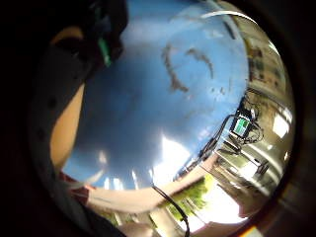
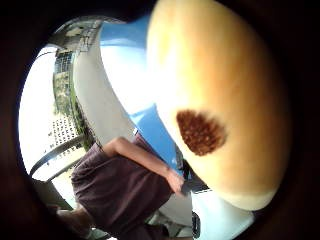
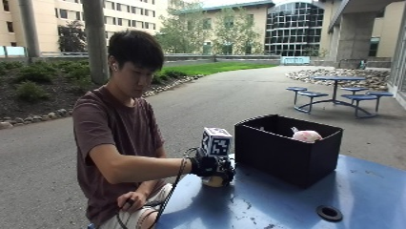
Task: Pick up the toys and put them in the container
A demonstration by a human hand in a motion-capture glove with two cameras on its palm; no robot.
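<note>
In the outside view my gloved right hand [image 3: 206,166] rests low on the blue table [image 3: 279,200], its fingers curled round a small tan toy [image 3: 214,181] that stands on the tabletop. The thumb side palm view shows this tan toy [image 2: 220,100] close to the palm, rounded, with a brown patch. Just to the right of the hand stands a black box container [image 3: 285,152], open at the top. A pink toy [image 3: 307,136] lies inside it near the far wall.
The blue tabletop [image 1: 163,98] shows dark scuff marks under the palm. A round black hole [image 3: 329,213] sits in the table in front of the container. The person's bare left hand [image 3: 132,200] rests in the lap below the table edge.
</note>
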